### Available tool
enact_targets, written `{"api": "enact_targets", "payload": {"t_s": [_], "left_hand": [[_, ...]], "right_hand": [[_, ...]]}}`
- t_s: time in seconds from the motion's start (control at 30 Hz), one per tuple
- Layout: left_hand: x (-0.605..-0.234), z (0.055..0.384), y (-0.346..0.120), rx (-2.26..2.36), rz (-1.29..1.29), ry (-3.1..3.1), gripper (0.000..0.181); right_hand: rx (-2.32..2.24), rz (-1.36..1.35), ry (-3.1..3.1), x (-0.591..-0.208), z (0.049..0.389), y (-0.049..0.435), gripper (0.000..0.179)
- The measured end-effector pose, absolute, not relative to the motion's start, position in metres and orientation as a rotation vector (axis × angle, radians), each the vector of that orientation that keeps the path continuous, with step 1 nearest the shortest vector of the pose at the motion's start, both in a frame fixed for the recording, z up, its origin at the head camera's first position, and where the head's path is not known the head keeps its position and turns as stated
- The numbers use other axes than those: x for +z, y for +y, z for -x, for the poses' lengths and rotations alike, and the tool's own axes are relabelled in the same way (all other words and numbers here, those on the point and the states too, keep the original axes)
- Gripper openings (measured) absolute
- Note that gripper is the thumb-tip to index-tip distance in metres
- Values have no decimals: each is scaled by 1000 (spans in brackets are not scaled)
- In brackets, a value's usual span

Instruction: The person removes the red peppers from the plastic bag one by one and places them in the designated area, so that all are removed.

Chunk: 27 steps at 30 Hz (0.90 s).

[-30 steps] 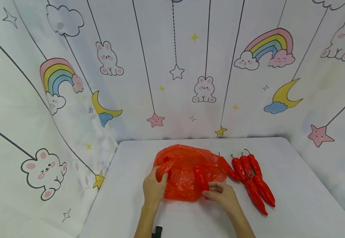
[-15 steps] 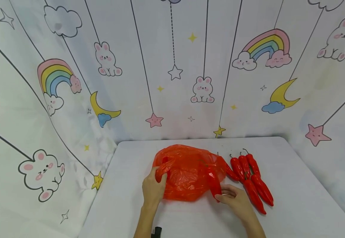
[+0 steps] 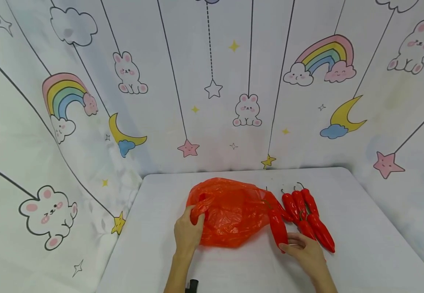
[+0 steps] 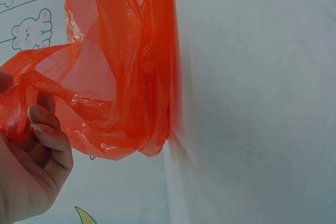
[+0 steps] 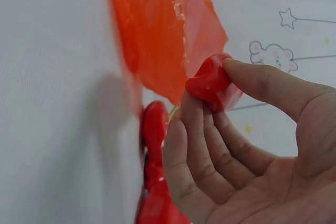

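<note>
A crumpled, see-through red plastic bag [image 3: 230, 215] lies on the white table in the head view. My left hand [image 3: 188, 231] grips its gathered left edge; in the left wrist view the fingers curl round the bunched plastic [image 4: 37, 90]. Just off the bag's right side, my right hand [image 3: 305, 252] pinches a long red chili pepper [image 3: 278, 228] by its lower end, the stem pointing away. The right wrist view shows the thumb and fingers on the tip of that pepper [image 5: 212, 82]. Beside this hand lie several more red chili peppers [image 3: 319, 232], one partly hidden behind it.
The white table [image 3: 358, 244] backs onto a curtain [image 3: 219, 134] printed with rabbits, rainbows and stars. A small black object [image 3: 193, 285] shows at the bottom edge, beside the left forearm.
My right hand has carried the pepper rightward from in front of the bag to beside the other peppers. The left hand keeps hold of the bag in about the same place.
</note>
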<state>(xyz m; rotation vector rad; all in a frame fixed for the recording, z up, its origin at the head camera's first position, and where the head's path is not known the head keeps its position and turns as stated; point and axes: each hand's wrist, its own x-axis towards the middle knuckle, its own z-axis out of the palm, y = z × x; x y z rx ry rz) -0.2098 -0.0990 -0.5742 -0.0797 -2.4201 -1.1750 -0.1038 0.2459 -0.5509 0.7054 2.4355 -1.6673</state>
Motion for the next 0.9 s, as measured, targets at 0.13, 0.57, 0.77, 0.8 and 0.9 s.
{"api": "enact_targets", "payload": {"t_s": [0.13,0.57,0.77,0.8,0.9], "left_hand": [[-574,210,-99,-1163,84,-2417,35],[-571,208,-97,-1154,85,-2417,34],[-570,207,-97,-1152,92,-2411,35],[-571,207,-97,-1151,96,-2409,35],[-571,208,-97,-1156,96,-2414,35]], "right_hand": [[-1605,-727,2492,-556,102,252,69],[-1539,-836,2545,-565,91,269,78],[-1452,-921,2562,-570,89,275,80],[-1443,-933,2568,-571,88,276,79],[-1417,-950,2602,-573,85,277,79]]}}
